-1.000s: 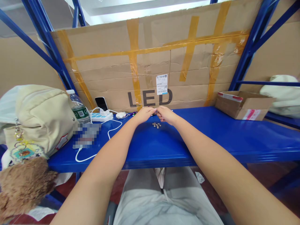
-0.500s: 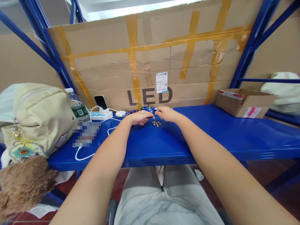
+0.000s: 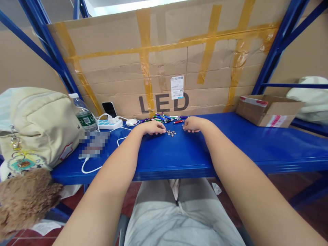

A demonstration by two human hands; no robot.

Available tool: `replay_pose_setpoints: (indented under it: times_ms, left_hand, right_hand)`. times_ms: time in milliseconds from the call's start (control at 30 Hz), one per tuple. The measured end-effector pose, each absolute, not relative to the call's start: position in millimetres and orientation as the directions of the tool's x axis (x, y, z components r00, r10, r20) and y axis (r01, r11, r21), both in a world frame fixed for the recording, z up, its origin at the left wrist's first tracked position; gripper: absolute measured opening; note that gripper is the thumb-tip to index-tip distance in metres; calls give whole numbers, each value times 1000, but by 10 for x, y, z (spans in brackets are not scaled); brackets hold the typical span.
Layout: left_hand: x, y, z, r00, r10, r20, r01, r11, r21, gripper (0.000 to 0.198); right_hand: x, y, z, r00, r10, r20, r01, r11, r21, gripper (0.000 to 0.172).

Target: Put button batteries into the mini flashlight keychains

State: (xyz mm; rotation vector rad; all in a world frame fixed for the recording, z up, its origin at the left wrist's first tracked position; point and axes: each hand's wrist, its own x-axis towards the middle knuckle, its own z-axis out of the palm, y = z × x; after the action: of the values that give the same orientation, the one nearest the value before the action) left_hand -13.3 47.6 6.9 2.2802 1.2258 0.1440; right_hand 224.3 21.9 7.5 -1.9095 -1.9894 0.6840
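Observation:
A small cluster of round, coin-like metallic pieces lies on the blue table between my hands. My left hand rests just left of the cluster, thumb and fingers closed at its edge; anything between them is too small to make out. To the right of the cluster, my right hand is closed, with something small and shiny showing at its fingertips. Behind both hands is a loose heap of colourful pens, blue, green and purple among them. A red pen lies at the heap's right side, near my right hand.
The blue table backs onto a taped cardboard sheet marked LED. On the left are a cream bag, a water bottle, a power strip and white cables. An open cardboard box stands right.
My hands have moved apart from the pen heap. The right went to the right and a little nearer me; the left stays beside the metallic pieces. More of the pens show.

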Motion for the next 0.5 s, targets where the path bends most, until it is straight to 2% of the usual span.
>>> replay_pose_setpoints:
  times_ms: [133,200,367,433,500]
  left_hand:
    - [-159,509,64,594,789,-160,750,-470,465,42]
    - [-167,526,62,603,783,-155,750,-490,444,44]
    - [-172,554,69,597,790,-139,769,-514,381,53]
    - [-174,564,72,603,786,-138,768,-526,365,50]
    - [-181,576,76,618,774,-135,760,-544,356,45]
  right_hand:
    - [2234,222,74,-89,985,-149,896,14,-444,25]
    - [2247,251,73,-73,992,-105,906,22,-422,25]
    - [2318,423,-13,10,951,308,936,100,-337,19]
    - [2341,480,-61,-10,923,384,938,142,-317,21]
    - [2360,515,-100,-49,930,365,935,172,-311,24]
